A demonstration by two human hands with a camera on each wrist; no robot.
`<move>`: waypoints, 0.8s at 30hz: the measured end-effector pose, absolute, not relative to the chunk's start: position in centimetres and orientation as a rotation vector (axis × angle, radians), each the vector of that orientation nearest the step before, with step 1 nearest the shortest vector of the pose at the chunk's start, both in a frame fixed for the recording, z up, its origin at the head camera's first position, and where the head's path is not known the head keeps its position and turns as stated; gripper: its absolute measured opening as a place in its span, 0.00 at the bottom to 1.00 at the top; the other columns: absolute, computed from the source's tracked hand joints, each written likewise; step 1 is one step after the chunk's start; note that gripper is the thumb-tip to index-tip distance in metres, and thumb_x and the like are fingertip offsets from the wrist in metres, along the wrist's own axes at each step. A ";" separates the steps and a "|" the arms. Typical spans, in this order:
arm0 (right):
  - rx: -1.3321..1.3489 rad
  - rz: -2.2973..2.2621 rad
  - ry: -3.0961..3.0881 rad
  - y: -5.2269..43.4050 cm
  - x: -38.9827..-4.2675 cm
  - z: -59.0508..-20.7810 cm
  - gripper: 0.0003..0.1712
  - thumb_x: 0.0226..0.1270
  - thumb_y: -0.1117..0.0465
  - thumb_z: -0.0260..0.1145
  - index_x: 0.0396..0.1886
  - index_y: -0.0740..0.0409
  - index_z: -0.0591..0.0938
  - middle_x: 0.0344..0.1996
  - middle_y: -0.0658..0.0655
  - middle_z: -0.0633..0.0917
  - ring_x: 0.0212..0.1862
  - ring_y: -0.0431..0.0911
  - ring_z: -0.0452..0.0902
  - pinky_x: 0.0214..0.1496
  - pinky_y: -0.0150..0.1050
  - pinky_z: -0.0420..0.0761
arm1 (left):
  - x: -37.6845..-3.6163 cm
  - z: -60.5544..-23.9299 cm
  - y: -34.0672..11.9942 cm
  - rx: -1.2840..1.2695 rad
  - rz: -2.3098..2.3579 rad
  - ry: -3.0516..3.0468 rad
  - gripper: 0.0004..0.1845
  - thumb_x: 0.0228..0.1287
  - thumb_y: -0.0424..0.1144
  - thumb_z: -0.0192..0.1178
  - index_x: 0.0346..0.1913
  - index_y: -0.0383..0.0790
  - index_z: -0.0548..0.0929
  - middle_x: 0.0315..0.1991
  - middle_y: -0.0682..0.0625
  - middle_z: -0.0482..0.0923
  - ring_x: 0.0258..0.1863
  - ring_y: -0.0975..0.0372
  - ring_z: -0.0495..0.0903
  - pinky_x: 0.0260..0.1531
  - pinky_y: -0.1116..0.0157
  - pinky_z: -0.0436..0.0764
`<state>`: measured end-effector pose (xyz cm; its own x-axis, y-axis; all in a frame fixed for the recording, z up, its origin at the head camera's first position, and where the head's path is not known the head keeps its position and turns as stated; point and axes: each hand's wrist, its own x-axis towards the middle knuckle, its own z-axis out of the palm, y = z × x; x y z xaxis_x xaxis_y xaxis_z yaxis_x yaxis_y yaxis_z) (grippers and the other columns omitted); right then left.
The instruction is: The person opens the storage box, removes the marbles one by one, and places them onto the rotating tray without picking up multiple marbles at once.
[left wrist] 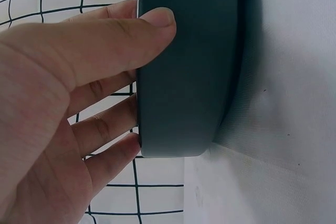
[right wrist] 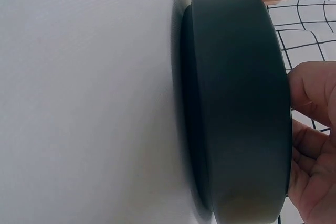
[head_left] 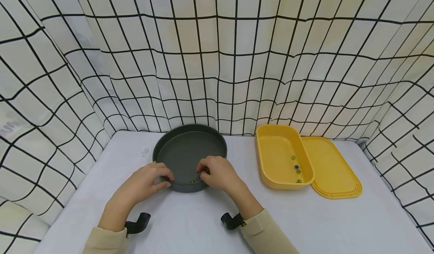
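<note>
Observed from beside the table (head_left: 190,224): a person in beige sleeves (head_left: 106,240) works with both hands over a dark round pan (head_left: 190,148), which stands left of centre at the far part of the white cloth.

Left hand (head_left: 149,180): clamped on the pan's rim at the near left. Thumb flat against the outer wall, fingers over the edge on the inner side; both show in the left wrist view.

Right hand (head_left: 220,173): over the pan's near right, fingers bent and lowered inside the rim. The wall hides the fingertips in the right wrist view; I cannot tell whether they pinch anything. The two hands are apart, with a stretch of rim between them.

In the pan: one small greenish marble (head_left: 192,181), on the floor close to the near wall, between the hands and nearer the right one.

To the right, well apart from the pan: a yellow box (head_left: 276,152). It contains a blue marble (head_left: 296,167) and three green marbles (head_left: 293,157), strung loosely along its right side. A yellow lid (head_left: 329,167) lies flat just right of the box; its left edge is hidden by the box, and whether it runs underneath cannot be told.

Each wrist carries a black camera (head_left: 137,224). A black net (head_left: 234,54) lines the pale walls around the table.
</note>
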<state>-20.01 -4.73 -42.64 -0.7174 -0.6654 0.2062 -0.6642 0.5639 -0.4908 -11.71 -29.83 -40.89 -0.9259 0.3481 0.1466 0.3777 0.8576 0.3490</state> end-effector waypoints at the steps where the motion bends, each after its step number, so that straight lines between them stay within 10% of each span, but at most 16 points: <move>1: -1.176 -0.872 2.774 -4.7 -20.0 -42.6 0.08 0.59 0.65 0.66 0.34 0.47 0.87 0.29 0.42 0.83 0.31 0.35 0.74 0.35 0.30 0.75 | -11.7 -40.9 -29.8 -0.574 -0.578 -2.955 0.11 0.56 0.37 0.74 0.37 0.58 0.86 0.36 0.67 0.78 0.40 0.67 0.78 0.43 0.61 0.80; 24: -1.177 -0.904 2.764 -4.7 -19.8 -42.5 0.09 0.59 0.67 0.66 0.35 0.50 0.88 0.29 0.42 0.83 0.31 0.35 0.74 0.35 0.30 0.75 | -11.8 -40.7 -29.8 -0.607 -0.560 -2.946 0.12 0.55 0.35 0.74 0.36 0.57 0.86 0.35 0.66 0.78 0.40 0.66 0.78 0.42 0.61 0.81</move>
<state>-19.78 -4.68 -42.48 -0.7183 -0.6625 0.2122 -0.6599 0.5523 -0.5095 -11.77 -29.82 -40.74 -0.9182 0.3662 0.1512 0.3961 0.8547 0.3357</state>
